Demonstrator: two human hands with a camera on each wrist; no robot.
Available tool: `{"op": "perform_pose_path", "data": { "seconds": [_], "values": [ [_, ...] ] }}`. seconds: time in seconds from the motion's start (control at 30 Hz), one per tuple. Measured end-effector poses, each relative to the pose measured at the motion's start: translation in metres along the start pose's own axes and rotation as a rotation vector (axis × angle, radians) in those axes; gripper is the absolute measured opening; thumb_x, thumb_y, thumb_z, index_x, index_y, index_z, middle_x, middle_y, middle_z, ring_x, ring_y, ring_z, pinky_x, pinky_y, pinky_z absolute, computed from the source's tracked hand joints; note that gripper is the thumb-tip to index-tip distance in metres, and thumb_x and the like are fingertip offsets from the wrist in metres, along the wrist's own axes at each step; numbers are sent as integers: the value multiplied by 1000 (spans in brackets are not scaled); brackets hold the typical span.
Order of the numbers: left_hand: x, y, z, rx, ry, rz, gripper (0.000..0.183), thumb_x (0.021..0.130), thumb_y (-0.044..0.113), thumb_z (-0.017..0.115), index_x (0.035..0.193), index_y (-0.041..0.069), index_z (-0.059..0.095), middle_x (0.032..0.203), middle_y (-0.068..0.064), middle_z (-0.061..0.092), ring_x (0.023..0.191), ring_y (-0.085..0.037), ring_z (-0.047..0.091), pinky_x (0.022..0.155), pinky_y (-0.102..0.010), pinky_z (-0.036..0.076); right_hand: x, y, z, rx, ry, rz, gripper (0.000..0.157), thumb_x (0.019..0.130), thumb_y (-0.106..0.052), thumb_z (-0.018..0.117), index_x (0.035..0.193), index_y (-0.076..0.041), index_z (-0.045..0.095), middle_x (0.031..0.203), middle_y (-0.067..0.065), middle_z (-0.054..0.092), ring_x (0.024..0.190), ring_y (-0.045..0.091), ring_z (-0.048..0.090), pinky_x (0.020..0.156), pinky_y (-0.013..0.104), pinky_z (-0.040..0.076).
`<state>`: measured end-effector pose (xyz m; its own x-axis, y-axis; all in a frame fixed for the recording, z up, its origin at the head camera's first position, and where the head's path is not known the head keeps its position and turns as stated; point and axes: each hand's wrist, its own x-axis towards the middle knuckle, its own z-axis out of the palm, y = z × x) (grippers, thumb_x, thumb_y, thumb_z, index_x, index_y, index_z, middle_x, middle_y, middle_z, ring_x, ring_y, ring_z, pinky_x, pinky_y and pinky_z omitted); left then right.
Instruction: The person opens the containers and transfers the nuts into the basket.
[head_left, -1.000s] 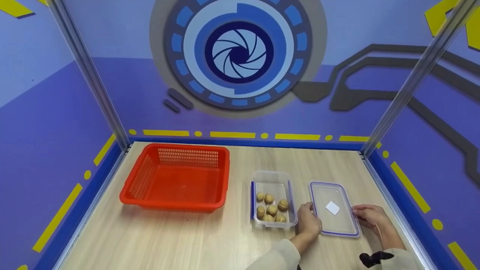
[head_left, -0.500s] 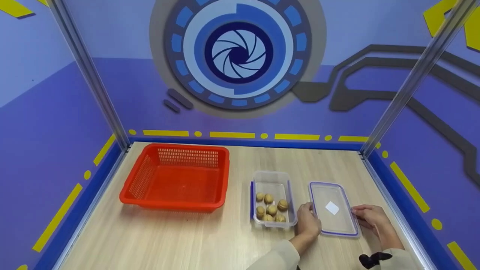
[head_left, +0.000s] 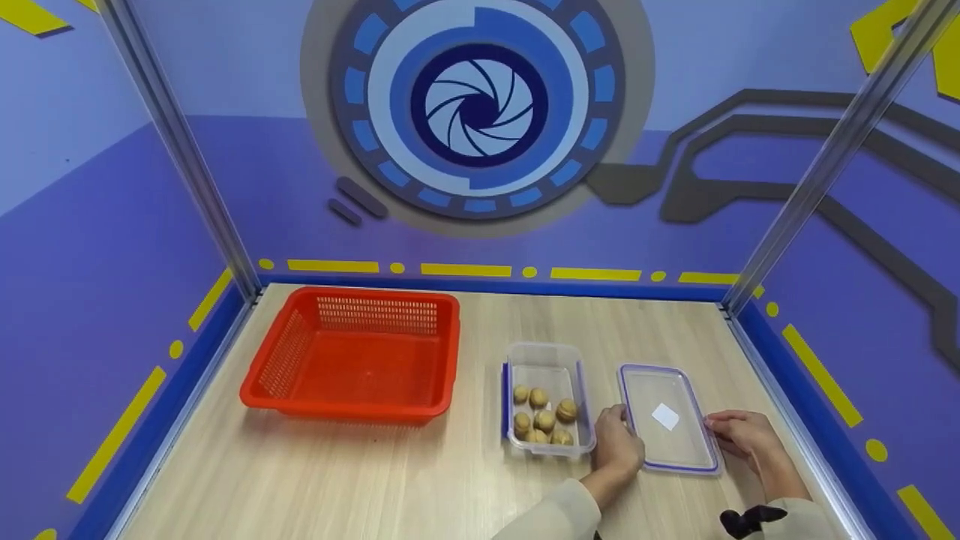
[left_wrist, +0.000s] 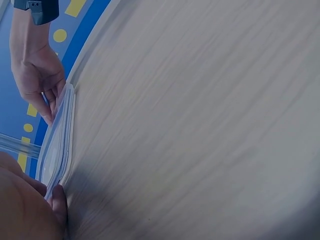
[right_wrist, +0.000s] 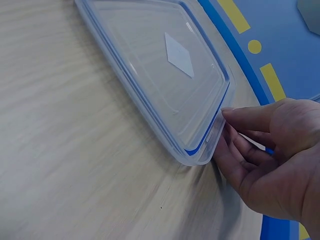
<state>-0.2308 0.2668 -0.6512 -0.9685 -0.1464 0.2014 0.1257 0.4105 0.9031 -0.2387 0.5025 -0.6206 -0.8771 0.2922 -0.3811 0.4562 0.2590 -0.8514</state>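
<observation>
A clear plastic lid (head_left: 667, 442) with a blue seal and a white square label lies at the right of the table, between both hands. My left hand (head_left: 619, 444) grips its left edge; the left wrist view shows the thumb and fingers around that edge. On the opposite side, my right hand (head_left: 746, 437) pinches the lid's right edge between thumb and fingers, plain in the right wrist view. Just left of my left hand stands a clear plastic container (head_left: 551, 449) with several walnuts (head_left: 544, 421) in its near part.
A red plastic basket (head_left: 431, 410) with perforated sides stands at the left of the wooden table (head_left: 315, 480). Blue-purple panels with metal corner posts (head_left: 832, 150) enclose the table at the back and sides. A blue flap (head_left: 505, 401) hangs along the container's left side.
</observation>
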Motion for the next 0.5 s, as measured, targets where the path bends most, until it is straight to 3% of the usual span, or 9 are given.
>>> {"op": "perform_pose_path", "data": {
  "seconds": [0.13, 0.23, 0.37, 0.5],
  "values": [
    [-1, 2, 0, 71, -12, 21, 31, 84, -9, 72, 114, 0, 75, 99, -6, 69, 98, -21, 69, 91, -32, 57, -1, -2, 0, -1, -9, -1, 24, 100, -4, 70, 119, 10, 70, 100, 4, 74, 89, 12, 68, 77, 26, 61],
    [-3, 9, -4, 137, -61, 0, 36, 84, 1, 77, 119, 0, 73, 105, -7, 66, 105, -25, 68, 96, -34, 56, -3, -5, 0, 21, -35, 3, 22, 99, -6, 70, 116, 9, 70, 98, 2, 74, 89, 11, 68, 77, 27, 61],
    [-6, 23, -16, 156, -161, -86, 52, 80, 13, 81, 129, -2, 67, 114, -9, 62, 112, -31, 64, 102, -39, 53, -6, -9, 1, 80, -84, 2, 26, 100, -5, 68, 118, 14, 66, 99, 6, 76, 90, 13, 71, 81, 31, 62],
    [-7, 40, -28, 109, -256, -153, 66, 79, 18, 80, 139, -4, 61, 123, -12, 59, 118, -35, 60, 107, -43, 49, -11, -18, 1, 11, -95, -1, 36, 101, -9, 68, 124, 17, 59, 102, 8, 74, 92, 17, 70, 84, 35, 63]
  ]
}}
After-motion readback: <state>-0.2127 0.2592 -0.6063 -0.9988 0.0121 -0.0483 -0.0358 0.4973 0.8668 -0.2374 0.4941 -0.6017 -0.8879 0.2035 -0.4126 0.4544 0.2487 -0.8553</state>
